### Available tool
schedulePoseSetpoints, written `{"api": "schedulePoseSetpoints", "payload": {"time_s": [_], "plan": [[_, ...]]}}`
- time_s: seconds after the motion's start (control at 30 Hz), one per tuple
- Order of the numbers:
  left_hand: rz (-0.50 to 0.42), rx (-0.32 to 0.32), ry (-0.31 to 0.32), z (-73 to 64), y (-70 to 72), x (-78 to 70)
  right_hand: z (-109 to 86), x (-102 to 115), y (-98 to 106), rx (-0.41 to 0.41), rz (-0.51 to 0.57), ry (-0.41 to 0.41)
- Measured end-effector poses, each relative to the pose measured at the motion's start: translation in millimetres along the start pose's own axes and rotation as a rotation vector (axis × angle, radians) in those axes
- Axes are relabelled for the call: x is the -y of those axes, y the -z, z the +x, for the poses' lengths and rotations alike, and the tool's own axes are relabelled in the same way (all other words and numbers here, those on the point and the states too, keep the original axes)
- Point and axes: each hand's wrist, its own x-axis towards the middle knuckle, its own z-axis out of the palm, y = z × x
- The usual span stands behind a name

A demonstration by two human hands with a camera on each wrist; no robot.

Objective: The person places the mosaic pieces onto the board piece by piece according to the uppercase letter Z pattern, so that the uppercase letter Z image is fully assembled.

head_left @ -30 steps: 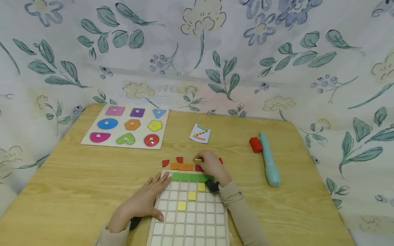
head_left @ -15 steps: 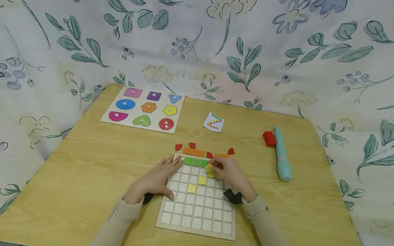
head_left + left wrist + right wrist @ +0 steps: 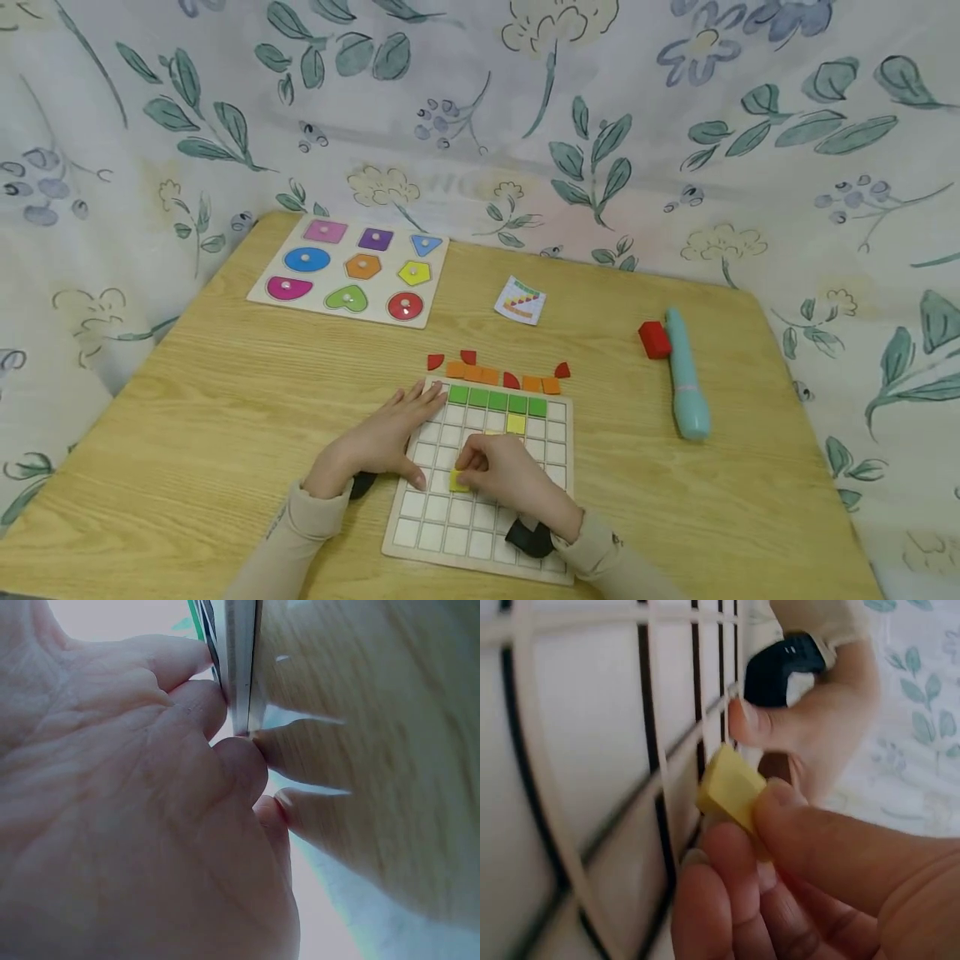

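Between thumb and fingertips my right hand [image 3: 504,473] pinches a yellow square tile [image 3: 733,784], held tilted close above the grid board [image 3: 455,540]. In the head view that tile shows just left of the fingertips. My left hand [image 3: 378,442] lies with its fingers spread along the board's left edge, thumb on the near cells. Several green square tiles [image 3: 497,401] fill part of the far row. A yellow tile [image 3: 516,423] sits in a cell below them; another is partly covered by the right hand. The left wrist view shows the left palm [image 3: 142,825] against the board's edge.
Beyond the board lie loose orange tiles [image 3: 473,372] and red quarter-circle pieces [image 3: 562,369]. A small pattern card [image 3: 521,301] is farther back. At back left is a shape puzzle board [image 3: 337,271]; at right, a red block [image 3: 655,340] touches a turquoise stick-like object [image 3: 686,379].
My right hand has brought the yellow tile from among the loose pieces past the far edge toward the board's middle. The left hand stays at the board's edge; the head view has shifted.
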Motion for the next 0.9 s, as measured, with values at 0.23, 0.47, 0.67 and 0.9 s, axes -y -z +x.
{"api": "schedulePoseSetpoints", "payload": {"time_s": [0.23,0.47,0.67,0.9], "plan": [[0.007,-0.006,-0.005,2.5,2.1,-1.1,4.7,7.5,-13.6,-0.036,-0.022,0.009],[-0.001,0.005,0.015,1.6,-1.0,-1.3,3.5,10.9,-20.1,-0.056,-0.111,-0.006],[0.002,-0.005,-0.009,2.0,-0.9,0.1,3.8,10.2,-20.3,-0.032,-0.133,0.003],[-0.015,-0.006,0.011,1.4,-2.0,-0.1,4.3,12.0,-21.3,-0.030,-0.104,0.029]]}}
